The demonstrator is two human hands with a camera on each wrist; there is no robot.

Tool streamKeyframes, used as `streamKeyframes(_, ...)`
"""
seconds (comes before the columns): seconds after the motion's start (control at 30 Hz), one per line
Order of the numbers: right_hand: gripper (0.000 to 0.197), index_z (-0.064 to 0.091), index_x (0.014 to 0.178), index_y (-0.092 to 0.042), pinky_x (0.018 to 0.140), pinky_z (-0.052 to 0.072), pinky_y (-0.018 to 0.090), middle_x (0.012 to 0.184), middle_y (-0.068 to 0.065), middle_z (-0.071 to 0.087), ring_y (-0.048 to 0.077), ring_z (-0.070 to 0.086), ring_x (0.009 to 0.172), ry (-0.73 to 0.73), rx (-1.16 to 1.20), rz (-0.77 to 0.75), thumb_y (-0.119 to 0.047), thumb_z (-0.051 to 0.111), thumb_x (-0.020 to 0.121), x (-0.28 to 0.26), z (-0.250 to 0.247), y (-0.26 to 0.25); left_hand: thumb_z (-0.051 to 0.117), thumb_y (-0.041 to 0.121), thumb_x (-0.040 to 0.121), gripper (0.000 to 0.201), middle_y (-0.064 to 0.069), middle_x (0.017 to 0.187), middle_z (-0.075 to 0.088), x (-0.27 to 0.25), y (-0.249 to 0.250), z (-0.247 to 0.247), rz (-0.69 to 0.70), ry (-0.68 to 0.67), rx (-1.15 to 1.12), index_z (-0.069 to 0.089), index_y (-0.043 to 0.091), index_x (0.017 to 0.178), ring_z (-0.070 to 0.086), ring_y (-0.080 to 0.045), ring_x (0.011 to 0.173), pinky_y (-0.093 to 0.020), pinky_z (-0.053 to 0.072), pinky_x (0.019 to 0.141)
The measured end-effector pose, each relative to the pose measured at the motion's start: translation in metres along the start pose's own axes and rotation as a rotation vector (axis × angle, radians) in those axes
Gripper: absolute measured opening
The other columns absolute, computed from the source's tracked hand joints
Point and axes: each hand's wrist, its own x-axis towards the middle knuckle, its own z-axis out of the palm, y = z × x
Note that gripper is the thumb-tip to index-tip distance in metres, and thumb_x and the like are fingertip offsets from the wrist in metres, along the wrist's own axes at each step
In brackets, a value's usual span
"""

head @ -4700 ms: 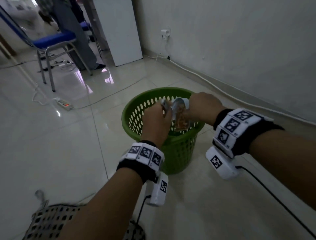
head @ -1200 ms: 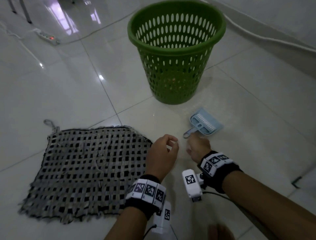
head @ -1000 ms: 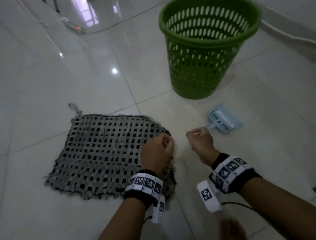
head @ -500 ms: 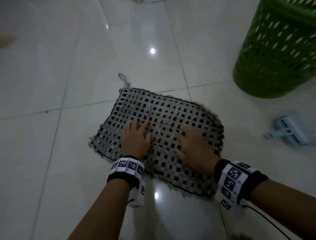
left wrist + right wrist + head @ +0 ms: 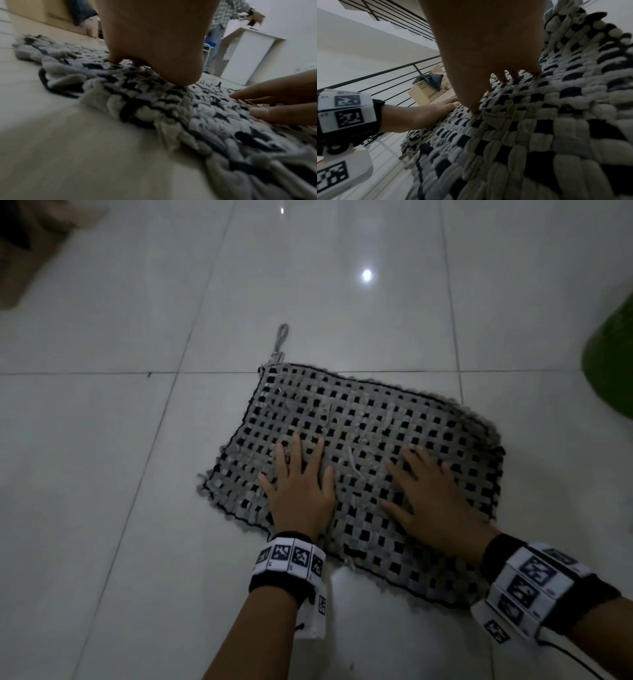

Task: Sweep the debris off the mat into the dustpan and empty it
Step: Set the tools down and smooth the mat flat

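A grey and black woven mat (image 5: 370,412) lies flat on the white tile floor, with a small loop (image 5: 281,337) at its far left corner. My left hand (image 5: 298,484) rests palm down on the mat's near left part, fingers spread and straight. My right hand (image 5: 435,498) lies flat on the mat to the right of it, fingers spread too. The left wrist view shows my left palm (image 5: 154,40) pressing on the weave (image 5: 171,105). My right palm (image 5: 488,54) presses the mat (image 5: 539,135) in the right wrist view. No dustpan, brush or debris shows.
The edge of the green basket (image 5: 613,364) shows at the right border. A cardboard box (image 5: 426,92) with a dark bag on it stands by a railing. A person (image 5: 221,24) stands by a white cabinet (image 5: 247,56) in the background.
Both hands left the dustpan, moved onto the mat and now lie flat on it. My view has swung left, so the dustpan is out of sight and the basket is at the edge.
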Motion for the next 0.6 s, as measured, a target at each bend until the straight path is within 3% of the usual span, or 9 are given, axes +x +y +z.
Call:
streamKeyframes(0.3,0.073,0.010,0.160,-0.025,0.122,0.009,0.061,0.169,0.007,-0.003,0.030,-0.008,0.155,-0.022,-0.143,-0.226,-0.060,0.035,0.101,0.054,-0.010,-0.055,0.012,0.055,0.104,0.054,0.010,0.167,-0.013,-0.004,-0.056,-0.003,-0.261,0.056,-0.028,-0.003,0.052,0.155,-0.013,-0.024,0.154,-0.069,0.003,0.117)
streamKeyframes(0.43,0.072,0.011,0.159,-0.023,0.120,0.010,0.066,0.169,0.009,-0.003,0.034,-0.008,0.155,-0.035,-0.157,-0.225,-0.058,0.035,0.101,0.080,-0.011,-0.073,0.011,0.055,0.103,0.054,0.010,0.167,-0.015,0.018,-0.073,-0.010,-0.279,0.045,-0.021,-0.004,0.051,0.155,-0.016,-0.024,0.153,-0.069,0.000,0.117)
streamKeyframes(0.6,0.074,0.012,0.160,-0.025,0.120,0.014,0.064,0.169,0.008,0.001,0.032,-0.005,0.155,-0.019,-0.172,-0.239,-0.062,0.035,0.100,0.093,-0.020,-0.064,0.009,0.053,0.104,0.053,0.009,0.166,-0.017,0.035,-0.070,-0.011,-0.262,0.039,-0.023,-0.007,0.051,0.154,-0.018,-0.027,0.153,-0.068,-0.005,0.116)
